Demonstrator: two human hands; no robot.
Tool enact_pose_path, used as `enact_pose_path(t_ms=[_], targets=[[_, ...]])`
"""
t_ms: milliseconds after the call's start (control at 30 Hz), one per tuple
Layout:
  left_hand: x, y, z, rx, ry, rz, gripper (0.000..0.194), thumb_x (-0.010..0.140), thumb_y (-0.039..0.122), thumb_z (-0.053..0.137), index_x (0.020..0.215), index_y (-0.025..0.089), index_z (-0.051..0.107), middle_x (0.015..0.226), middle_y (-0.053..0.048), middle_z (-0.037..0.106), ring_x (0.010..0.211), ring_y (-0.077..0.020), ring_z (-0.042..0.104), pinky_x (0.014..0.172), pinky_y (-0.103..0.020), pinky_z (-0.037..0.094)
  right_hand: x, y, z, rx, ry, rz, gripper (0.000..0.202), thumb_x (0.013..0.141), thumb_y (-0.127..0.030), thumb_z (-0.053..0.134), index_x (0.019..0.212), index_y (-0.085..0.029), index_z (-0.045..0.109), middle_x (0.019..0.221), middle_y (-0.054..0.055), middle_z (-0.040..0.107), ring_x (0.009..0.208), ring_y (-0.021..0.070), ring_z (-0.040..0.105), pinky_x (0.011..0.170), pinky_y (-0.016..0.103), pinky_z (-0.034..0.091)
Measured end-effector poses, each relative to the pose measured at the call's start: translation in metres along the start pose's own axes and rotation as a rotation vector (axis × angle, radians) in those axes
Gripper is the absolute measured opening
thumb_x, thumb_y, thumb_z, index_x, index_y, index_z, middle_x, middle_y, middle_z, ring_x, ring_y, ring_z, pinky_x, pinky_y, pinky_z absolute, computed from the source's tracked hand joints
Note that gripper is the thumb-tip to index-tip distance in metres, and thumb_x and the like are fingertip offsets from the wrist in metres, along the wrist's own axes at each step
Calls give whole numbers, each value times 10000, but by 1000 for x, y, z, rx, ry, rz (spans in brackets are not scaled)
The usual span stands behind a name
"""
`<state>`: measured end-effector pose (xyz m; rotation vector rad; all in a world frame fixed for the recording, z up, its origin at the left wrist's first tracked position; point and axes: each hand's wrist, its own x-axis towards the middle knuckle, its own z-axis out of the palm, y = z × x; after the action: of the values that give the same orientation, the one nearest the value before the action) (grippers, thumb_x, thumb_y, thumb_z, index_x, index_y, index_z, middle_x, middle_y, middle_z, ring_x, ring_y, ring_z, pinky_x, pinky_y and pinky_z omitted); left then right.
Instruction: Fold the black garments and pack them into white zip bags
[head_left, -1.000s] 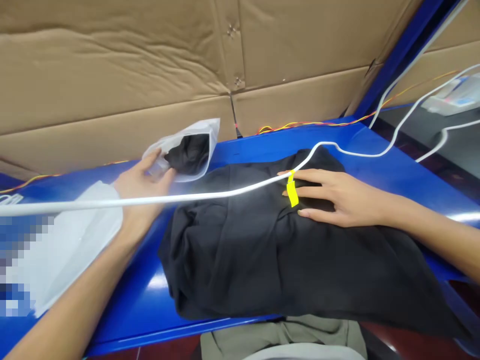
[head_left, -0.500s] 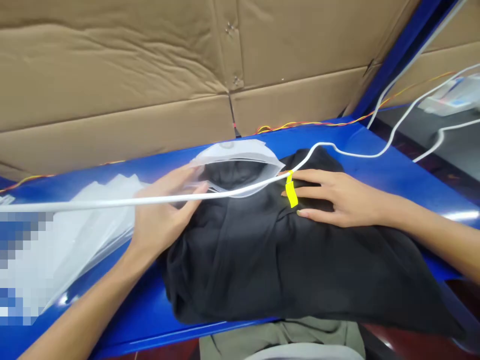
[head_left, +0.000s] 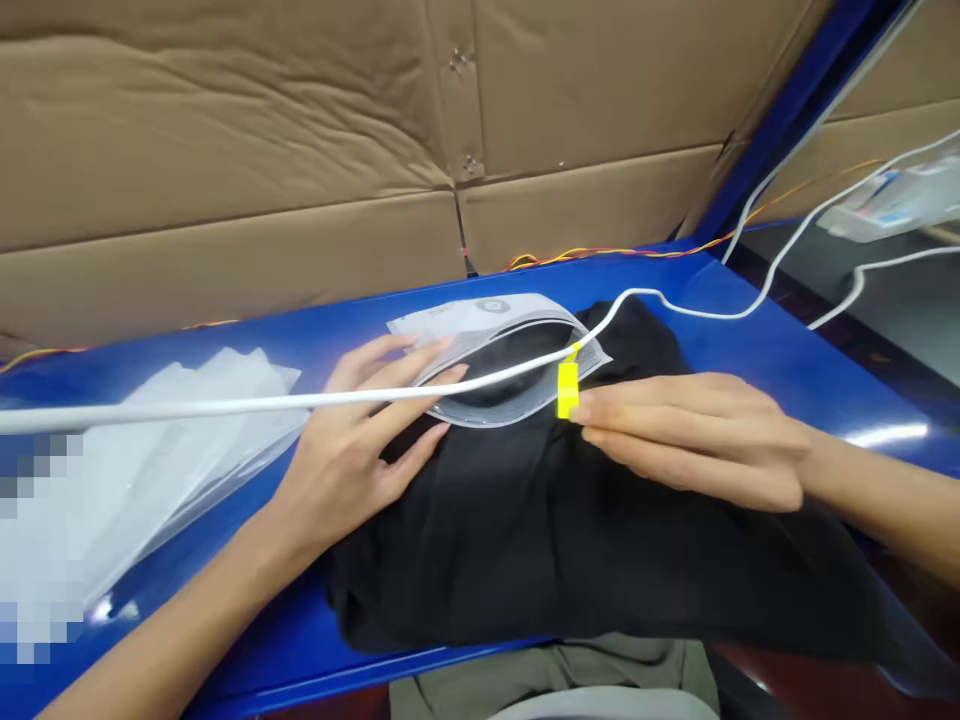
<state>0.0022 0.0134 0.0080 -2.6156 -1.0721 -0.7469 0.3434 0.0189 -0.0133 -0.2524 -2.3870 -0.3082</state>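
My left hand [head_left: 360, 430] lies with spread, stretched fingers at the left side of a clear plastic bag [head_left: 487, 412], its fingertips touching the edge. The bag's mouth gapes toward me, with black cloth visible inside. A printed mark shows on its far flap. Below and to the right spreads a black garment [head_left: 495, 540]. My right hand [head_left: 690, 440] is over the garment, right of the bag mouth, its fingers pressed together; what they grip, if anything, is hidden. A yellow tag [head_left: 568, 390] on the white cable [head_left: 225, 405] overlaps its fingertips in view.
Several more clear bags [head_left: 202, 430] lie fanned out at left on the blue table [head_left: 277, 640]. A cardboard wall [head_left: 300, 130] stands behind. Red and yellow wires [head_left: 600, 252] run along the back edge. A clear plastic box [head_left: 892, 200] sits at far right.
My right hand's fingers have gone from spread on the garment to pressed together, back from the bag edge. My left hand has shifted right and spread out. The bag mouth gapes wider.
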Motion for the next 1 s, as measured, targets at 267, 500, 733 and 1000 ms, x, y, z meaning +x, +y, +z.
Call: enact_pose_path(t_ms=[267, 500, 733, 1000], targets=[[-11, 1, 1, 45, 19, 125, 576, 1029, -23, 536, 1551, 217, 583, 1536, -37, 674, 1510, -244, 563, 1251, -371, 508, 29, 14, 43, -145, -174, 99, 311, 1108, -133, 458, 1347, -136, 656, 1465, 189, 686, 1412, 285, 637, 1143, 480, 576], [-11, 2, -3, -7, -17, 188, 604, 1064, -5, 488, 1613, 245, 514, 1558, -14, 657, 1520, -223, 547, 1275, -351, 475, 47, 8, 48, -275, -244, 269, 399, 1052, -255, 620, 1402, -64, 603, 1383, 267, 698, 1181, 379, 713, 988, 541, 613], [-9, 5, 3, 42, 180, 160, 616, 980, 7, 687, 1537, 255, 594, 1269, -13, 826, 1235, -230, 772, 1078, -311, 632, 41, 8, 52, -502, -16, 90, 220, 977, -45, 611, 1139, -111, 745, 988, 107, 812, 942, 272, 731, 878, 391, 606], [-13, 4, 4, 117, 254, 210, 392, 895, 17, 787, 1234, 202, 722, 1044, -56, 841, 1103, -263, 810, 1029, -364, 663, 35, 7, 51, -319, -77, 171, 333, 926, -108, 496, 1201, -82, 681, 1258, 227, 738, 1075, 334, 700, 871, 445, 580]])
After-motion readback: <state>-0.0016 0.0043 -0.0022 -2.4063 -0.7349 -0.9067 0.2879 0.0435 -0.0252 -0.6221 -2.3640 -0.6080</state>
